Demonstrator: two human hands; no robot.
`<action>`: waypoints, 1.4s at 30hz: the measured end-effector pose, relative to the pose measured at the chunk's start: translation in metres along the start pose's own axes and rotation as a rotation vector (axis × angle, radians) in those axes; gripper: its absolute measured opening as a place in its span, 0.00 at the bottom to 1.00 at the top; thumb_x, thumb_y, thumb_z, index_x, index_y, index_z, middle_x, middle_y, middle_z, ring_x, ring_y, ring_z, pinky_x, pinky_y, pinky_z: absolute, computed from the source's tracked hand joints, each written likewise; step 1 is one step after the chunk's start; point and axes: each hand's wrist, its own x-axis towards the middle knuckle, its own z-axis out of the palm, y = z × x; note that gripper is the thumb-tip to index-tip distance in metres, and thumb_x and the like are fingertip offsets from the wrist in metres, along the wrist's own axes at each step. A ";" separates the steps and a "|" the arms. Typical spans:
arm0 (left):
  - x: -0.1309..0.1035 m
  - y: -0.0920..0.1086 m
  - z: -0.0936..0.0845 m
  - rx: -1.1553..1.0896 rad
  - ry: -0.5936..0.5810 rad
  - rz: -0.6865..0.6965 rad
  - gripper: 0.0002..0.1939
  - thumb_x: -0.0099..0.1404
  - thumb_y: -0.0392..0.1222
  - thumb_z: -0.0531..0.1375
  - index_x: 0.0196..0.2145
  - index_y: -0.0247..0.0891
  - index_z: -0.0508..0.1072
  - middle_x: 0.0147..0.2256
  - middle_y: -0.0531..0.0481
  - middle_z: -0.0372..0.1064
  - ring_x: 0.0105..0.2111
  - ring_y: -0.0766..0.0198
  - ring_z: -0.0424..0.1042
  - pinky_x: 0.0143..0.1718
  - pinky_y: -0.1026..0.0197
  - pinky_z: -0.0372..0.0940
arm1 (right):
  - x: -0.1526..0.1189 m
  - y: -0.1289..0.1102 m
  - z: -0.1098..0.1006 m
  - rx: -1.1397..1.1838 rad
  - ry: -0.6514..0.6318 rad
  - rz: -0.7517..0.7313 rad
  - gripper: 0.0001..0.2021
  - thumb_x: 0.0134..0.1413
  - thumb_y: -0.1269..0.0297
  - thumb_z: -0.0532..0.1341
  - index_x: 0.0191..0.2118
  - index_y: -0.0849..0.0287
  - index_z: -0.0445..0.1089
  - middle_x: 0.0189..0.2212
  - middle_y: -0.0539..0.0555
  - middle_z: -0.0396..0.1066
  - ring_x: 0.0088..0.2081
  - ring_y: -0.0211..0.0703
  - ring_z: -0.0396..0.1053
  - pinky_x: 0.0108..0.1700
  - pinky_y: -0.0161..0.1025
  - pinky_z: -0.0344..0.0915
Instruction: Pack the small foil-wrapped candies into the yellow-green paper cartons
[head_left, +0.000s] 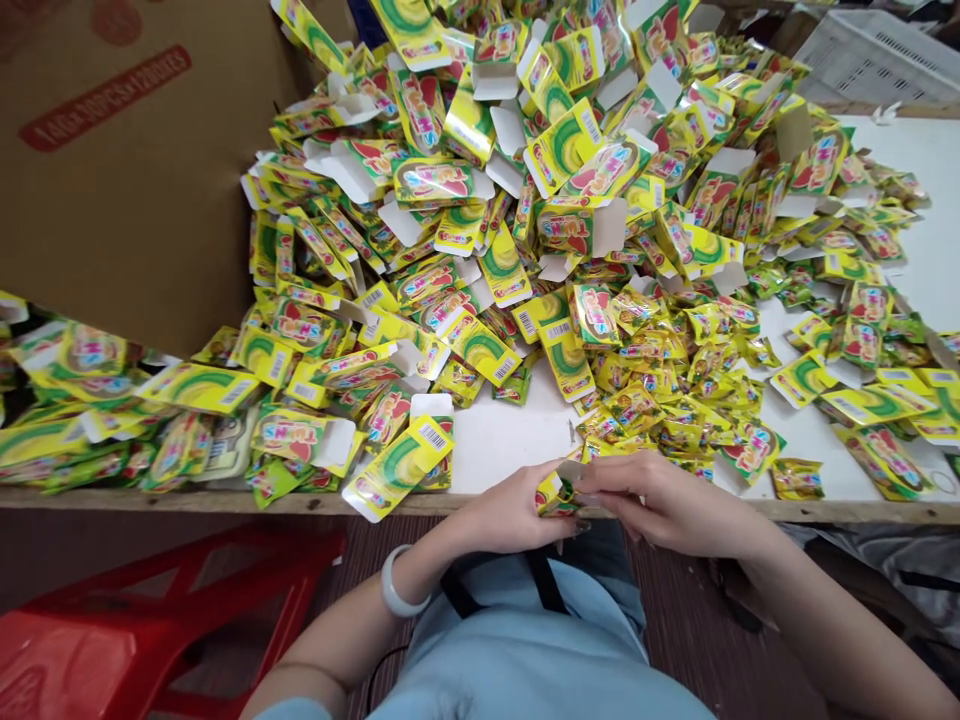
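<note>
At the table's front edge, my left hand (504,512) is closed around a small yellow candy box (551,490), its open end turned to the right. My right hand (667,497) meets that end with its fingers pinched together; whatever they hold is hidden. Just beyond my hands lies a heap of small yellow candy sachets (675,400). Behind and to the left spreads a big pile of printed yellow candy boxes (442,180), many with white flaps standing up. Another box (405,465) overhangs the front edge left of my hands.
A large brown carton (127,200) stands at the left on the white table (495,435). More boxes and sachets (870,400) lie at the right. A white plastic crate (885,55) is at the back right. Below the edge, a red plastic stool (90,650) stands at the left.
</note>
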 end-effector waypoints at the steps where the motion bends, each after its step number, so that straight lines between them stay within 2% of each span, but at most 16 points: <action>1: 0.000 0.001 0.001 0.021 0.009 0.006 0.23 0.58 0.38 0.64 0.52 0.36 0.69 0.45 0.46 0.74 0.42 0.58 0.73 0.46 0.57 0.68 | -0.001 0.000 0.001 0.007 -0.016 0.005 0.13 0.68 0.72 0.51 0.40 0.59 0.73 0.34 0.55 0.76 0.34 0.40 0.71 0.36 0.35 0.64; 6: 0.002 0.004 0.001 0.109 0.005 -0.004 0.32 0.59 0.37 0.63 0.60 0.38 0.63 0.56 0.41 0.69 0.54 0.50 0.70 0.57 0.49 0.63 | -0.004 0.006 0.016 0.057 0.107 0.082 0.15 0.69 0.67 0.53 0.34 0.59 0.75 0.29 0.53 0.75 0.29 0.38 0.70 0.33 0.33 0.63; 10: 0.010 0.003 -0.005 0.075 -0.053 0.001 0.26 0.60 0.38 0.61 0.57 0.36 0.66 0.48 0.44 0.73 0.47 0.54 0.73 0.50 0.53 0.68 | -0.009 0.009 0.020 0.229 0.223 0.219 0.12 0.67 0.62 0.57 0.40 0.57 0.78 0.29 0.50 0.76 0.18 0.33 0.66 0.23 0.31 0.62; 12: 0.012 0.002 -0.007 0.069 -0.071 0.007 0.25 0.60 0.38 0.62 0.55 0.36 0.66 0.46 0.45 0.73 0.45 0.55 0.74 0.48 0.54 0.68 | -0.013 0.007 0.018 0.217 0.250 0.213 0.12 0.67 0.62 0.57 0.41 0.56 0.78 0.28 0.51 0.76 0.18 0.33 0.66 0.23 0.31 0.62; 15: 0.012 0.001 -0.007 0.047 -0.110 0.061 0.28 0.59 0.38 0.64 0.56 0.36 0.65 0.50 0.44 0.72 0.48 0.55 0.72 0.51 0.55 0.67 | -0.020 0.004 0.014 0.212 0.132 0.129 0.13 0.68 0.63 0.56 0.40 0.57 0.79 0.28 0.52 0.75 0.25 0.37 0.70 0.30 0.32 0.66; 18: 0.010 0.002 -0.004 0.018 -0.138 0.079 0.32 0.60 0.40 0.64 0.60 0.37 0.60 0.54 0.42 0.70 0.52 0.54 0.71 0.54 0.54 0.66 | -0.027 0.005 0.015 0.346 -0.013 0.146 0.12 0.67 0.60 0.57 0.49 0.55 0.76 0.36 0.54 0.77 0.25 0.35 0.71 0.29 0.31 0.67; 21: 0.008 0.004 0.002 0.056 -0.125 0.032 0.35 0.60 0.41 0.64 0.62 0.36 0.57 0.55 0.39 0.69 0.53 0.51 0.71 0.54 0.51 0.66 | -0.027 0.007 0.026 0.383 -0.002 0.213 0.12 0.68 0.59 0.56 0.47 0.56 0.76 0.34 0.52 0.76 0.23 0.34 0.69 0.25 0.29 0.65; 25: 0.009 0.008 0.010 0.086 -0.086 -0.042 0.39 0.60 0.39 0.63 0.66 0.36 0.53 0.52 0.39 0.72 0.50 0.50 0.74 0.54 0.49 0.66 | -0.023 0.004 0.045 0.205 0.227 0.135 0.14 0.69 0.66 0.53 0.37 0.58 0.76 0.30 0.53 0.76 0.32 0.39 0.74 0.37 0.33 0.69; 28: 0.013 0.007 0.003 0.048 -0.058 0.055 0.45 0.62 0.44 0.65 0.69 0.38 0.45 0.57 0.37 0.68 0.55 0.51 0.71 0.58 0.49 0.64 | -0.042 0.006 0.037 0.042 0.514 0.109 0.12 0.68 0.65 0.54 0.38 0.55 0.76 0.35 0.54 0.78 0.37 0.42 0.76 0.38 0.36 0.71; 30: 0.018 0.001 -0.010 0.178 0.073 0.134 0.44 0.65 0.48 0.63 0.70 0.38 0.44 0.62 0.35 0.62 0.62 0.51 0.65 0.63 0.48 0.59 | -0.068 0.011 0.015 -0.143 0.781 0.212 0.10 0.66 0.62 0.57 0.38 0.53 0.76 0.36 0.55 0.77 0.38 0.45 0.76 0.38 0.39 0.71; 32: 0.023 -0.009 -0.025 0.467 0.306 0.128 0.36 0.69 0.48 0.60 0.68 0.36 0.51 0.66 0.34 0.57 0.68 0.48 0.54 0.67 0.45 0.52 | -0.092 0.019 -0.013 -0.418 1.048 0.451 0.08 0.63 0.58 0.61 0.39 0.54 0.75 0.36 0.58 0.76 0.34 0.47 0.75 0.32 0.41 0.68; 34: 0.027 -0.022 -0.036 0.769 0.478 0.060 0.30 0.70 0.44 0.58 0.65 0.33 0.57 0.66 0.33 0.55 0.70 0.45 0.47 0.69 0.41 0.46 | -0.102 0.026 -0.030 -0.785 1.168 0.663 0.14 0.59 0.52 0.64 0.43 0.57 0.74 0.39 0.64 0.75 0.35 0.52 0.73 0.28 0.42 0.63; 35: 0.028 -0.029 -0.038 0.887 0.502 0.032 0.29 0.70 0.42 0.59 0.65 0.31 0.59 0.66 0.32 0.56 0.70 0.43 0.45 0.69 0.39 0.45 | -0.099 0.029 -0.031 -0.913 1.161 0.680 0.17 0.59 0.51 0.64 0.45 0.59 0.73 0.40 0.65 0.74 0.36 0.53 0.73 0.28 0.42 0.62; 37: 0.027 -0.038 -0.039 1.035 0.465 0.025 0.29 0.68 0.41 0.60 0.64 0.30 0.61 0.64 0.32 0.60 0.69 0.41 0.49 0.68 0.39 0.48 | -0.080 0.035 -0.017 -0.994 1.030 0.541 0.19 0.62 0.49 0.61 0.48 0.61 0.71 0.40 0.64 0.73 0.38 0.53 0.72 0.31 0.42 0.63; 39: 0.023 -0.044 -0.036 1.090 0.437 0.061 0.27 0.69 0.40 0.59 0.63 0.31 0.62 0.61 0.33 0.64 0.66 0.43 0.57 0.66 0.41 0.55 | -0.052 0.041 0.010 -0.906 0.770 0.387 0.17 0.64 0.50 0.58 0.46 0.60 0.69 0.37 0.60 0.73 0.38 0.51 0.72 0.33 0.41 0.65; 42: 0.018 -0.045 -0.037 1.103 0.557 0.067 0.25 0.69 0.35 0.56 0.62 0.32 0.61 0.60 0.33 0.63 0.63 0.47 0.61 0.62 0.44 0.61 | -0.022 0.050 0.048 -0.853 0.460 0.419 0.15 0.62 0.51 0.62 0.43 0.59 0.69 0.38 0.60 0.71 0.40 0.54 0.71 0.32 0.41 0.66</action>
